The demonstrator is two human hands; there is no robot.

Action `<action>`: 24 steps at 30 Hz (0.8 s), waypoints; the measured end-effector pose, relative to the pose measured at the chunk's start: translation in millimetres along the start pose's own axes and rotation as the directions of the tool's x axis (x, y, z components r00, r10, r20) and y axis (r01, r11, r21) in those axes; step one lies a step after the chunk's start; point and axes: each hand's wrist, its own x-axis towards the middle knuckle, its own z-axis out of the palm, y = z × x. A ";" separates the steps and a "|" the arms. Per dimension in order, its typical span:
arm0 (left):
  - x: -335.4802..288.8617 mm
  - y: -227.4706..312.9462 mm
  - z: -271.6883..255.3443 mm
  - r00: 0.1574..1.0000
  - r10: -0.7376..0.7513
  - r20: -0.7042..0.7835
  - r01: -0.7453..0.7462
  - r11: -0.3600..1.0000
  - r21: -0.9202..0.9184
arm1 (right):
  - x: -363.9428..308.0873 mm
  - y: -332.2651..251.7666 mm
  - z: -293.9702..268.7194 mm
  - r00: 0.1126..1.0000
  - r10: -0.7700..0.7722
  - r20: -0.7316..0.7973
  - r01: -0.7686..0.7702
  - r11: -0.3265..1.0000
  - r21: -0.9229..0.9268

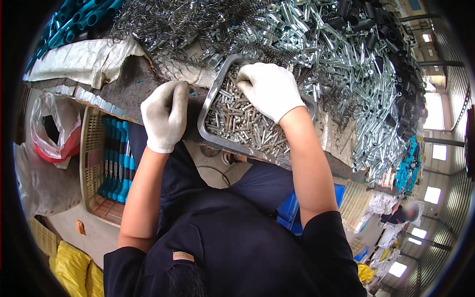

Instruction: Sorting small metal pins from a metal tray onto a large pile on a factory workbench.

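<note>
My left hand point(166, 116), in a white knitted glove, is held above the workbench point(128, 91) with its fingers curled in against the thumb. A speck of teal shows by its fingertips, but what the fingers hold, if anything, is hidden. Over a dark grey tray point(202, 121) is my right hand point(271, 90), gloved too, its fingers bent and pinched together at the far part of the tray. Whatever lies between those fingertips cannot be made out. Small metal pins point(242, 121) fill the tray, some shiny and some brownish.
Beyond the tray lie heaped wire springs point(183, 22), silvery metal parts point(376, 123), black tubular pieces point(391, 37) and teal tubes point(86, 20). A beige crate point(91, 163) holds teal-handled tools point(115, 158) at lower left. Another person point(396, 214) is far off at right.
</note>
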 end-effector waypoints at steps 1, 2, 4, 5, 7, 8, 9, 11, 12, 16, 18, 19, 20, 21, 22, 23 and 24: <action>-0.3 -1.6 1.0 1.000 0.004 -0.007 -0.004 1.000 0.009 | -2.2 2.0 1.6 1.000 -0.003 -0.012 0.004 0.999 0.033; -0.2 -2.4 1.2 1.000 0.009 -0.014 -0.008 1.000 0.018 | -3.9 2.7 2.5 1.000 -0.006 -0.025 0.008 0.998 0.067; -0.1 -0.7 0.3 1.000 0.005 -0.009 -0.005 1.000 0.003 | -6.8 3.1 4.2 1.000 -0.006 -0.028 0.008 0.997 0.080; -0.1 0.2 0.0 1.000 0.002 -0.003 -0.002 1.000 -0.011 | -7.2 3.9 6.7 0.998 -0.026 -0.062 0.030 0.998 0.063; -0.2 0.8 0.1 1.000 0.000 -0.005 -0.001 1.000 -0.013 | -7.0 3.5 7.6 0.994 -0.044 -0.096 0.049 0.998 0.046; -0.2 1.0 0.2 1.000 -0.002 -0.009 0.001 1.000 -0.013 | -6.1 3.0 6.3 0.994 -0.058 -0.093 0.063 0.997 0.053; -0.1 0.8 0.3 1.000 -0.001 -0.009 0.000 1.000 -0.013 | -5.1 2.4 4.9 0.993 -0.071 -0.090 0.077 0.995 0.060; -0.2 0.3 0.4 1.000 0.007 -0.006 -0.007 1.000 0.008 | -3.6 -0.5 4.0 0.995 -0.069 -0.065 0.071 0.997 0.019; -0.1 0.9 -0.2 1.000 0.008 -0.007 -0.008 1.000 0.009 | -2.8 -1.6 3.4 0.997 -0.067 -0.040 0.067 0.998 -0.022; 0.0 1.7 0.5 1.000 0.004 -0.010 -0.004 1.000 0.000 | -2.4 -2.5 0.9 0.999 0.026 0.025 -0.027 0.998 0.049; 0.1 2.5 1.2 1.000 0.009 -0.020 -0.009 1.000 -0.016 | -4.2 -1.6 5.7 1.000 0.013 -0.018 -0.012 0.999 0.050; 0.4 4.1 0.6 1.000 0.006 -0.014 -0.006 1.000 -0.012 | -4.8 -0.7 8.0 1.000 0.014 -0.018 -0.013 0.999 0.050; 0.5 4.8 0.3 1.000 0.003 -0.007 -0.003 1.000 -0.007 | -5.2 0.3 10.0 0.997 -0.012 -0.072 0.016 0.998 0.060; 0.1 4.2 0.0 1.000 0.002 -0.007 -0.003 1.000 -0.007 | -5.4 -0.4 9.9 0.992 -0.037 -0.124 0.046 0.997 0.069; 0.0 3.3 -0.3 1.000 0.007 -0.013 -0.007 1.000 -0.003 | -5.0 -0.5 8.2 0.992 -0.037 -0.123 0.046 0.997 0.069; -0.3 2.7 -0.6 1.000 0.011 -0.018 -0.011 1.000 0.001 | -4.1 -0.4 5.0 0.995 -0.051 -0.091 0.056 0.997 0.051; -0.2 3.1 -1.2 1.000 0.011 -0.018 -0.011 1.000 0.001 | -2.9 -0.8 2.9 0.996 -0.065 -0.059 0.067 0.997 0.033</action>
